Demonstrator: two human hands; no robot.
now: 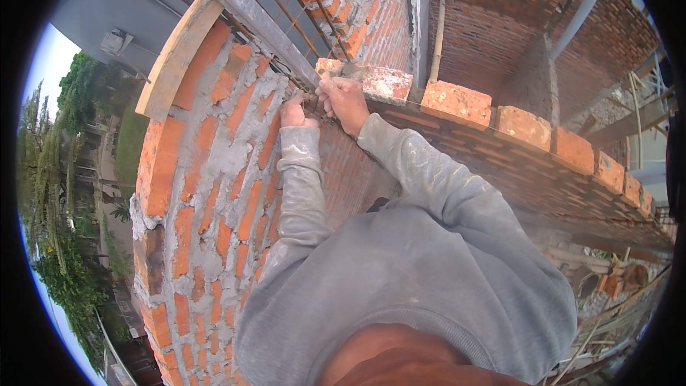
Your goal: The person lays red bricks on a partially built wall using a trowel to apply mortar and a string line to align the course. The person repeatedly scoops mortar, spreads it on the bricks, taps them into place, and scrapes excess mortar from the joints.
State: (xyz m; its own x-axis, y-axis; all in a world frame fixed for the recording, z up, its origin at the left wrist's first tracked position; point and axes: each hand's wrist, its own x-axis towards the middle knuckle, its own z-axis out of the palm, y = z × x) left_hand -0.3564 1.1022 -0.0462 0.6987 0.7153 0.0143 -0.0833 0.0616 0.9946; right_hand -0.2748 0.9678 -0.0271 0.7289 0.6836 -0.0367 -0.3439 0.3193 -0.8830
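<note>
Both hands meet at the inner corner of two brick walls. My left hand (294, 112) is closed with its fingers bent, against the mortared left wall (236, 136). Close to its right, my right hand (344, 104) is curled in a pinch just below the top course of bricks. What the fingers hold is too small to make out. A long grey metal bar (261, 25) slants down to the hands. Behind my right hand lies a mortar-covered brick (386, 83). A thin string (457, 116) stretches along the row of bricks to the right.
Spaced loose bricks, such as this orange one (456, 103), line the top of the right wall. Rusty rebar (293, 11) rises behind the corner. A curved wooden board (179, 61) edges the left wall. Poles and rubble (607, 279) lie below at right.
</note>
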